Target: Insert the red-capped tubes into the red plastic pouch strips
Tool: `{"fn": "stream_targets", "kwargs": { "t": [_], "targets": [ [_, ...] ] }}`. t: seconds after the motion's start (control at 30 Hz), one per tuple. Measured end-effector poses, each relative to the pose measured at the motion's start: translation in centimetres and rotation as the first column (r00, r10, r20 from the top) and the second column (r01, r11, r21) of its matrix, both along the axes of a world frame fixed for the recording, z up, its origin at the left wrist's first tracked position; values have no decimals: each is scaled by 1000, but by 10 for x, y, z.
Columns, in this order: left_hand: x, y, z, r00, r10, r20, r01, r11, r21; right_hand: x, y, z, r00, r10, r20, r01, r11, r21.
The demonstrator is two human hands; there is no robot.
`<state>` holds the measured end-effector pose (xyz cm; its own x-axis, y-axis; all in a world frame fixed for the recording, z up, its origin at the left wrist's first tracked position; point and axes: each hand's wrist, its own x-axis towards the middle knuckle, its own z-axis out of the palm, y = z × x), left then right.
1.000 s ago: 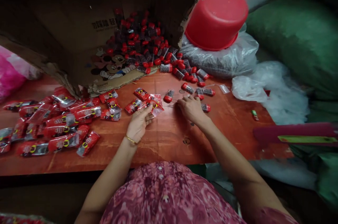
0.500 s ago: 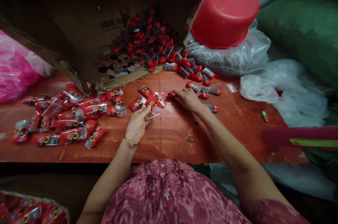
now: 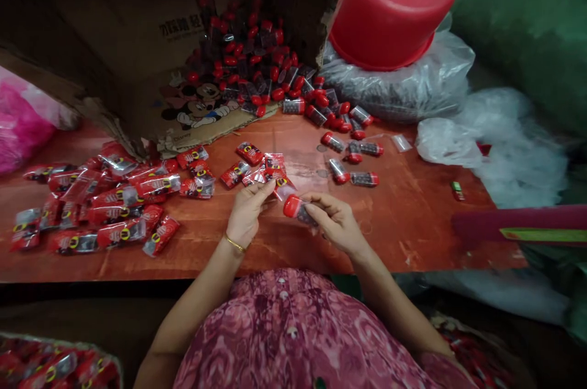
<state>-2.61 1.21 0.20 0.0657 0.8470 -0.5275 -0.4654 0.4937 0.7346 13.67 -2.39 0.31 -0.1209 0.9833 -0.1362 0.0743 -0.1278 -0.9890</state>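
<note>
Pinched between the fingers of my left hand (image 3: 247, 213) is a red printed wrapper (image 3: 283, 186) with a clear end. My right hand (image 3: 338, 221) grips a small clear bottle with a red cap (image 3: 293, 207), dark inside, its cap turned toward the wrapper. Cap and wrapper end are very close; I cannot tell whether they touch. Several red packets (image 3: 235, 174) lie just beyond my left hand. Past my right hand rest a few loose red-capped bottles (image 3: 338, 171).
A torn cardboard box (image 3: 183, 111) lies on its side, spilling a heap of red-capped bottles (image 3: 270, 80). Wrapped packets (image 3: 114, 211) pile up at left. A red tub (image 3: 394, 10) sits upside down on a plastic bag (image 3: 398, 92). A filled sack (image 3: 55, 364) stands below the table.
My right hand has picked up a red-capped bottle from the table and brought it back toward my left hand. My left hand still holds the wrapper. The view has shifted slightly.
</note>
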Motion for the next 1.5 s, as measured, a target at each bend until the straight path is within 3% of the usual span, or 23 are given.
{"fn": "stream_targets", "kwargs": {
  "t": [0.23, 0.43, 0.63, 0.8, 0.97, 1.13, 1.27, 1.37, 1.5],
  "targets": [
    [-3, -2, -6, 994, 12, -105, -1, 994, 105, 0, 1, 0, 998, -19, 55, 13, 995, 103],
    [-3, -1, -4, 996, -42, -82, 45, 998, 37, -3, -2, -1, 991, -15, 132, -16, 972, 233],
    [-6, -3, -6, 990, -90, -107, 101, 990, 101, -5, 1, -16, 987, -90, 132, 60, 975, 212],
    [2, -6, -7, 1000, -28, -5, 28, 984, 177, -13, 0, -20, 992, -120, 35, 115, 986, 124],
    [11, -9, -12, 999, 38, 28, -42, 983, 178, -18, -2, -25, 979, -201, 6, 196, 960, 202],
    [14, -11, -18, 998, 53, -24, -48, 984, 169, -24, 1, -33, 980, -196, 32, 183, 952, 244],
    [19, -14, -18, 998, 63, -2, -62, 986, 155, -33, 3, -37, 952, -297, -73, 305, 932, 197],
    [19, -15, -17, 998, 68, 19, -70, 982, 173, -39, 1, -39, 962, -244, -120, 259, 957, 130],
    [18, -13, -18, 998, 64, 20, -66, 981, 181, -45, -1, -41, 967, -249, -43, 253, 951, 180]
  ]
}}
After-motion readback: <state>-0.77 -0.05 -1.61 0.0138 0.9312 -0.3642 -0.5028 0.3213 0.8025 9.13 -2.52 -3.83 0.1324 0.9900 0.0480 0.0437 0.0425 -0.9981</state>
